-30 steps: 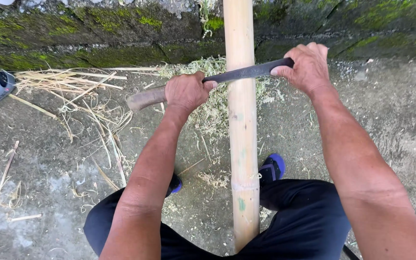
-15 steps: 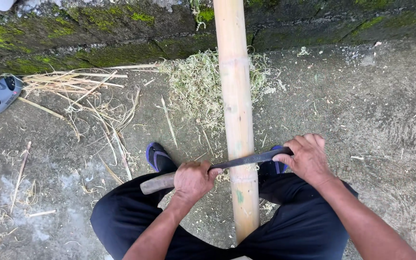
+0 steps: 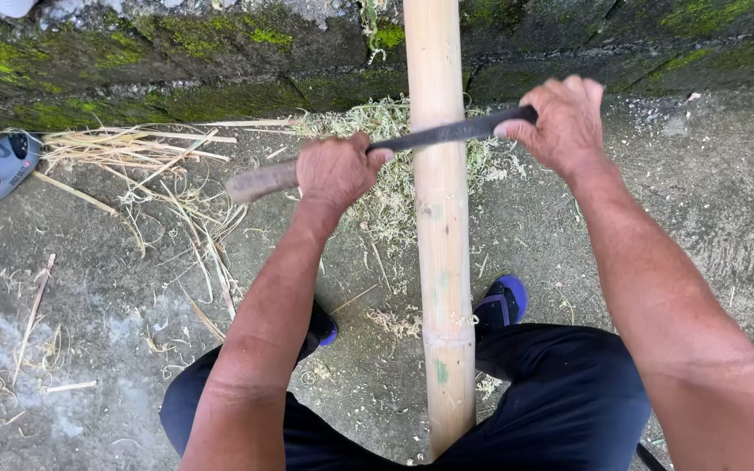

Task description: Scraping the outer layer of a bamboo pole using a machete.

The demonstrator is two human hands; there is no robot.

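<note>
Left hand [image 3: 335,170] grips the wooden handle, right hand [image 3: 560,122] apparently pinches the dark blade [image 3: 447,133] across smooth pale bamboo [image 3: 441,227].

There is one view only, from a camera on the person's head. It looks steeply down and a little forward, over both forearms, which enter from the bottom edge and reach away toward the top. It sits close: the arms fill much of the lower half. Beyond the fingers of the left hand [image 3: 335,170] and right hand [image 3: 566,122] the frame ends at a mossy wall [image 3: 133,52]; below the fingers it takes in the person's own knees and shoes on the ground [image 3: 89,288]. No second view shares the scene.
</note>
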